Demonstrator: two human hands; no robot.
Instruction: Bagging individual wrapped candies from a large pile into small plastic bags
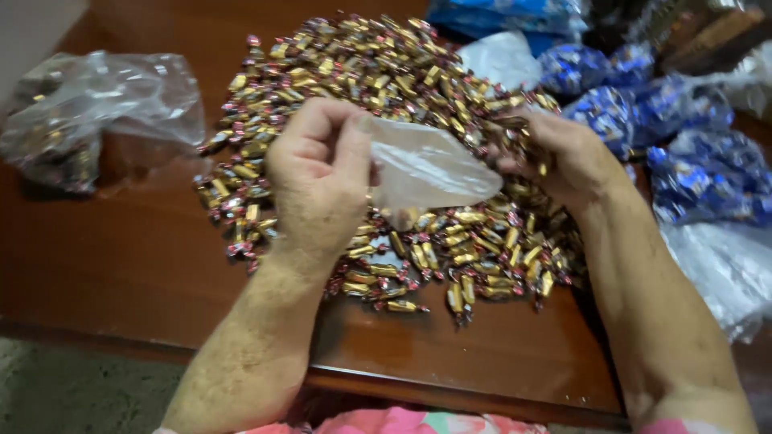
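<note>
— What does the head view show of the left hand?

— The left hand [318, 181] is raised over the middle of the table, thumb and forefinger pinched together on the edge of a small clear plastic bag [430, 169]. The bag hangs between the two hands, just above the pile of gold-wrapped candies [386, 88].

— And the right hand?

— The right hand [563, 157] is at the bag's right end, fingers curled in over the candies. Some gold wrappers show at its fingertips, but I cannot tell whether it grips them or the bag.

— Where does the pile lie?

— It spreads over the brown wooden table [121, 265] from the far middle toward the near edge, under both hands.

— What else is around?

— On the far left lies a crumpled clear bag [104, 104] with a few dark candies in it. On the right sit blue-wrapped candies in bags [691, 161], with more clear plastic [724, 273] nearer along the right edge.
</note>
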